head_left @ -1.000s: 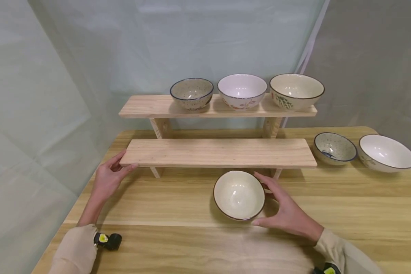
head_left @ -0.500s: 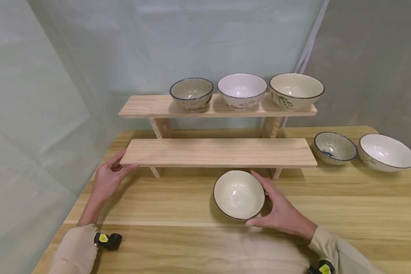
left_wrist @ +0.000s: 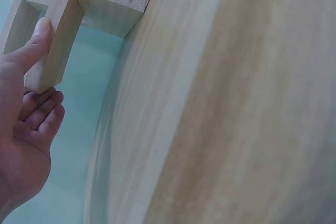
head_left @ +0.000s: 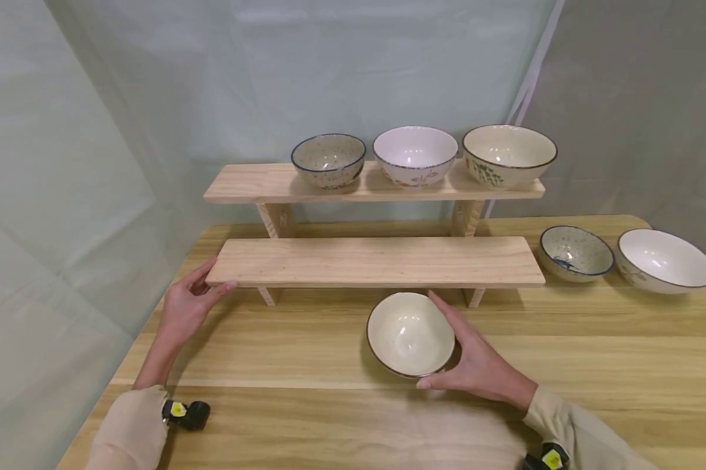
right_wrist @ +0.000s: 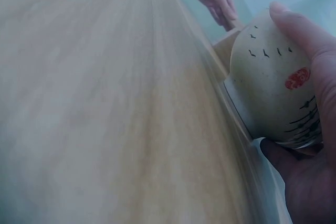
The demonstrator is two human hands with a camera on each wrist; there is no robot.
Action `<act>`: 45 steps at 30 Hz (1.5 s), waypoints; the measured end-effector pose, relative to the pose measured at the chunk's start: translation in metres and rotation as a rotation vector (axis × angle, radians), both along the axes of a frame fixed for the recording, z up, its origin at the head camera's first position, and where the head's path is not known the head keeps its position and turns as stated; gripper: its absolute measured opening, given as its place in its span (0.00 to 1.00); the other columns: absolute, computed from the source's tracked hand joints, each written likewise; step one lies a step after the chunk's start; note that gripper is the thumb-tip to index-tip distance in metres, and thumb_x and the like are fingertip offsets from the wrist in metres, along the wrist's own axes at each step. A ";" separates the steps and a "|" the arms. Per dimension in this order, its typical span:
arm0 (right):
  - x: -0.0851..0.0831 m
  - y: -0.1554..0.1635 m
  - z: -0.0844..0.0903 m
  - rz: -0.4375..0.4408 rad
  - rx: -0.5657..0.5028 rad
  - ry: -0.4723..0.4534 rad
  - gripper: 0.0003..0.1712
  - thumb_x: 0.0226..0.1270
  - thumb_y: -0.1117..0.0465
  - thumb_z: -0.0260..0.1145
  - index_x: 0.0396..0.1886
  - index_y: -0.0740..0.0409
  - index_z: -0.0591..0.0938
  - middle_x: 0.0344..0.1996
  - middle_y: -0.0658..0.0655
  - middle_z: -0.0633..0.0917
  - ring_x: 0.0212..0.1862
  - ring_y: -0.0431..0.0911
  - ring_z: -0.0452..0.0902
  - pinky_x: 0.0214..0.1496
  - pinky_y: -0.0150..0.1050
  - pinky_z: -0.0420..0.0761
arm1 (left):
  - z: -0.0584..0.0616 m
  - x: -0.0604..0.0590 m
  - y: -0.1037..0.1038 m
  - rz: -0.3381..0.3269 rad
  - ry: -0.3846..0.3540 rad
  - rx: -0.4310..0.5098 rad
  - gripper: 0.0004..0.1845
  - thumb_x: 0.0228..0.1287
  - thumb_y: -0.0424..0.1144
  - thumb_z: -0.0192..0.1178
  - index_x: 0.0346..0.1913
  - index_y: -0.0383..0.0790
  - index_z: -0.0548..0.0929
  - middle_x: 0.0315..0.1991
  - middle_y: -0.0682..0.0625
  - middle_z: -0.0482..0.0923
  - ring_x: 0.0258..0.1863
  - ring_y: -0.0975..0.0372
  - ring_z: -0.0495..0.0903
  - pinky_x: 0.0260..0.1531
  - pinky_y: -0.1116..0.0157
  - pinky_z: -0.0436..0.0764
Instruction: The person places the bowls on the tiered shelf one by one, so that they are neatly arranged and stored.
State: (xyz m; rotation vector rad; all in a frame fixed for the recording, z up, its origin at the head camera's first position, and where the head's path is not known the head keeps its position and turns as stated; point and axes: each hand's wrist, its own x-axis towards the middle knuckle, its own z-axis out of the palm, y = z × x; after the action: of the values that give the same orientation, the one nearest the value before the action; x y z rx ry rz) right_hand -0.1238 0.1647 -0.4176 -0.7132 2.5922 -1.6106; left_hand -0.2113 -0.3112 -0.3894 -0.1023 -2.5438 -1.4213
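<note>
Wooden tabletop point(head_left: 564, 339) carried a cream bowl point(head_left: 410, 333) before the lower shelf point(head_left: 376, 261); the right hand point(head_left: 476, 362) cupped its side, while the left hand point(head_left: 183, 307) pinched the shelf's end.

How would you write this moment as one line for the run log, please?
left hand: holds end of lower shelf | right hand: grips cream bowl on table | upper shelf: three bowls
</note>
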 end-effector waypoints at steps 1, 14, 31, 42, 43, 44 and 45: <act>0.000 0.000 0.000 0.000 0.001 0.002 0.74 0.32 0.45 0.85 0.77 0.43 0.47 0.72 0.55 0.56 0.70 0.55 0.51 0.65 0.62 0.52 | 0.000 0.000 0.000 0.001 0.001 0.001 0.40 0.60 0.44 0.66 0.71 0.34 0.60 0.66 0.34 0.63 0.62 0.47 0.67 0.44 0.81 0.72; 0.002 -0.002 0.001 -0.031 0.046 0.031 0.75 0.31 0.42 0.84 0.77 0.46 0.48 0.73 0.55 0.55 0.70 0.55 0.49 0.65 0.62 0.52 | 0.001 -0.001 0.000 0.008 -0.002 0.001 0.40 0.60 0.45 0.66 0.71 0.34 0.60 0.65 0.34 0.63 0.62 0.47 0.67 0.45 0.81 0.72; 0.006 -0.002 -0.002 -0.104 0.053 0.065 0.72 0.27 0.40 0.84 0.75 0.34 0.53 0.69 0.56 0.63 0.68 0.55 0.57 0.63 0.61 0.57 | 0.000 0.000 0.000 0.006 0.000 -0.008 0.40 0.61 0.45 0.66 0.71 0.33 0.60 0.66 0.34 0.63 0.62 0.46 0.66 0.45 0.81 0.72; 0.006 -0.002 0.000 -0.082 0.040 0.084 0.71 0.29 0.41 0.84 0.75 0.38 0.54 0.68 0.58 0.65 0.66 0.56 0.60 0.62 0.63 0.58 | 0.000 0.000 0.000 0.000 -0.006 0.008 0.40 0.61 0.45 0.66 0.71 0.34 0.60 0.65 0.32 0.63 0.62 0.46 0.67 0.44 0.81 0.73; 0.007 -0.002 0.001 -0.083 0.037 0.085 0.71 0.29 0.41 0.84 0.75 0.37 0.54 0.68 0.58 0.65 0.66 0.56 0.60 0.62 0.63 0.58 | 0.000 0.000 0.000 -0.001 -0.008 0.010 0.40 0.61 0.45 0.66 0.71 0.34 0.60 0.65 0.32 0.63 0.62 0.46 0.67 0.44 0.81 0.73; 0.007 -0.002 0.002 -0.083 0.035 0.086 0.71 0.28 0.41 0.84 0.75 0.37 0.54 0.67 0.57 0.65 0.66 0.55 0.60 0.62 0.62 0.58 | 0.000 0.000 0.000 -0.001 -0.008 0.011 0.40 0.61 0.45 0.66 0.71 0.34 0.59 0.65 0.32 0.63 0.62 0.45 0.67 0.44 0.81 0.73; 0.007 -0.002 0.003 -0.083 0.033 0.088 0.71 0.28 0.41 0.84 0.75 0.37 0.54 0.67 0.57 0.65 0.65 0.54 0.61 0.62 0.61 0.58 | 0.000 0.000 0.000 -0.001 -0.008 0.011 0.40 0.61 0.45 0.66 0.71 0.34 0.59 0.65 0.32 0.63 0.62 0.45 0.67 0.44 0.81 0.73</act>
State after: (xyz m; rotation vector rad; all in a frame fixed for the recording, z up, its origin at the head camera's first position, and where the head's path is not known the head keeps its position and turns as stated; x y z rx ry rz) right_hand -0.1172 0.1625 -0.4150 -0.6982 2.7383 -1.5884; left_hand -0.2109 -0.3108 -0.3897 -0.0968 -2.5425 -1.4386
